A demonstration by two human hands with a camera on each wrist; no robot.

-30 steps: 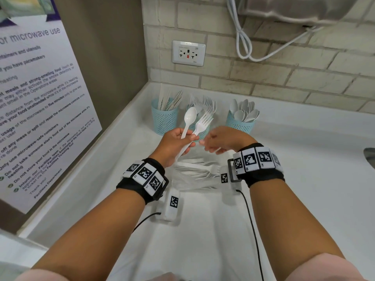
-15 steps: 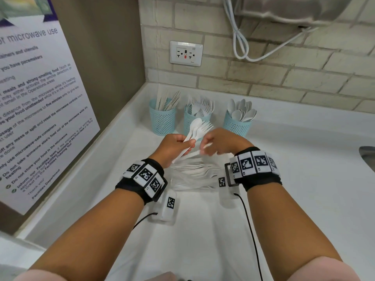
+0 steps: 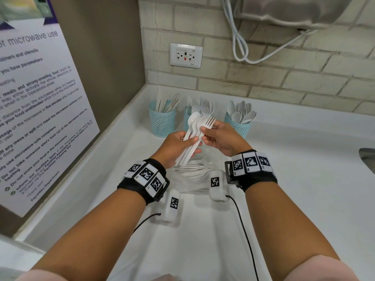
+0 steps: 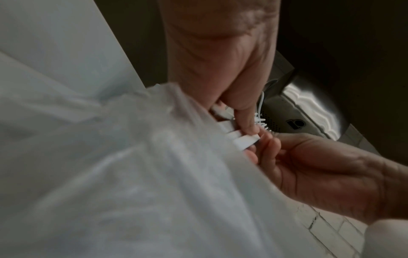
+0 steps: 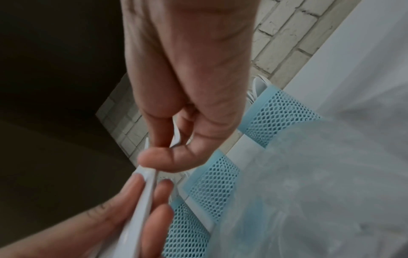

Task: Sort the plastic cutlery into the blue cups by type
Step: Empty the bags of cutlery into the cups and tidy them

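Observation:
A bundle of white plastic cutlery [image 3: 195, 136], one spoon [image 3: 192, 118] beside several forks [image 3: 208, 120], is held up in front of the cups. My left hand [image 3: 192, 144] grips the handles from below. My right hand [image 3: 205, 134] pinches the same bundle higher up, near the necks. In the right wrist view the right thumb [image 5: 167, 158] presses on a handle [image 5: 143, 192]. Three blue mesh cups stand at the back: the left cup [image 3: 162, 122] holds knives, the middle cup [image 3: 187, 120], half hidden, holds forks, and the right cup [image 3: 240, 126] holds spoons.
More loose cutlery [image 3: 192, 172] lies in a clear plastic bag on the white counter [image 3: 304, 179] under my wrists. A poster wall [image 3: 40, 108] is on the left, a brick wall with a socket [image 3: 186, 55] behind, and a sink edge [image 3: 368, 159] at far right.
The left hand held one spoon and one fork a second ago. The right hand has brought more forks to the bundle and now pinches it with the left.

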